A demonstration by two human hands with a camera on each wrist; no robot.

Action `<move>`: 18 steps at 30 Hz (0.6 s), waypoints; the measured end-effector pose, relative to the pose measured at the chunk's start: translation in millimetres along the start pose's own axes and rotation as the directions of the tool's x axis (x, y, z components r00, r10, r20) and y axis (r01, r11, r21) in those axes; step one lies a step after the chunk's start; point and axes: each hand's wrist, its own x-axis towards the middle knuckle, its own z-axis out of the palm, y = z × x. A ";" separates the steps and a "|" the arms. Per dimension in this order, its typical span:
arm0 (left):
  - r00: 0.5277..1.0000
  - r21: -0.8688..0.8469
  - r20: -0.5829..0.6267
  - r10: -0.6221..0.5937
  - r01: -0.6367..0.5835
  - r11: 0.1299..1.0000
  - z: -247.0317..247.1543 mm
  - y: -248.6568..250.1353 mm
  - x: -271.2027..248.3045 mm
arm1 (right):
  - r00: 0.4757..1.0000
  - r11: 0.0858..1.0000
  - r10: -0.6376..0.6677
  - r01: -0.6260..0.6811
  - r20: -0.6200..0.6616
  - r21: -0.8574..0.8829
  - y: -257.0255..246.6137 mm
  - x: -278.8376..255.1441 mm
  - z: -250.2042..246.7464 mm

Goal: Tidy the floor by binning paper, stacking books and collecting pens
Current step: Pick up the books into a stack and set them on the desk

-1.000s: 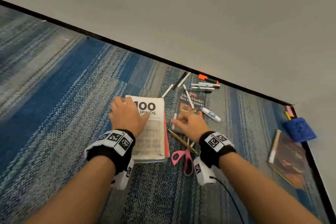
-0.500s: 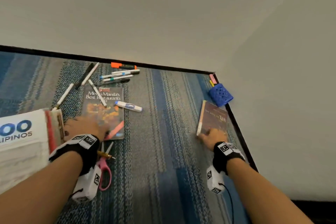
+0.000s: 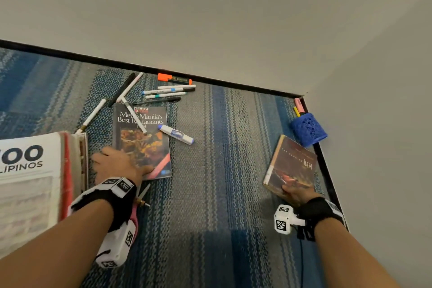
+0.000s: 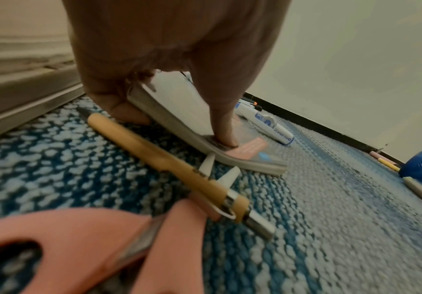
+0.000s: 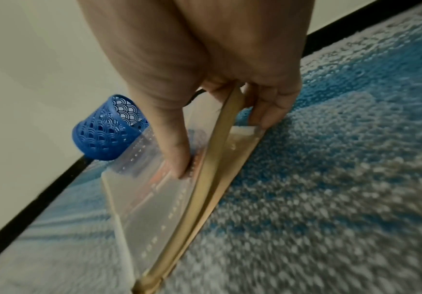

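Stacking books: I am gripping one book in each hand.

My right hand (image 5: 205, 83) is pinching the near edge of the brown book (image 3: 292, 166), thumb on the cover and fingers curled under, tilting it up off the carpet (image 3: 222, 194) just beside the blue cup (image 3: 308, 130). My left hand (image 3: 117, 163) is pinching the near corner of the restaurant book (image 3: 142, 140), thumb pressing on top and a finger curling beneath, lifting that edge. A pen (image 3: 133, 116) and a correction tape (image 3: 176, 134) are lying on its cover, so I judge I am needing to tip them off before carrying it. Next, I am thinking both books are going onto the big white book (image 3: 28, 182) at my left. Scissors (image 4: 79, 248) and a wooden pen (image 4: 159, 165) are lying under my left wrist.
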 end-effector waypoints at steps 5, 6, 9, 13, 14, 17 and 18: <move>0.992 -0.129 0.121 0.026 -0.010 0.992 -12.5 -3.3 3.1 | 0.934 0.999 -0.005 0.019 -0.357 0.035 -38.2 -61.7 21.6; 0.991 -0.161 0.127 0.052 -0.031 0.986 -15.8 -3.4 3.1 | 0.930 0.998 -0.027 0.047 -0.367 0.046 -44.1 -69.4 23.2; 0.978 -0.354 0.135 0.156 -0.099 0.930 -22.7 -5.6 -0.1 | 0.934 0.975 -0.136 0.186 -0.330 0.125 -67.5 -94.2 35.7; 0.962 -0.539 0.071 0.264 -0.186 0.821 -35.4 -6.0 -7.6 | 0.902 0.895 -0.335 0.394 -0.271 0.207 -112.4 -143.7 64.0; 0.962 -0.574 0.060 0.266 -0.185 0.798 -40.2 -6.9 -10.6 | 0.906 0.868 -0.369 0.415 -0.205 0.272 -122.4 -159.6 73.6; 0.962 -0.653 0.042 0.270 -0.178 0.736 -53.4 -15.2 -18.4 | 0.889 0.818 -0.457 0.419 0.002 0.395 -148.7 -206.2 112.5; 0.962 -0.675 0.018 0.273 -0.190 0.713 -59.1 -20.0 -20.1 | 0.875 0.810 -0.480 0.411 0.070 0.418 -157.9 -223.7 129.1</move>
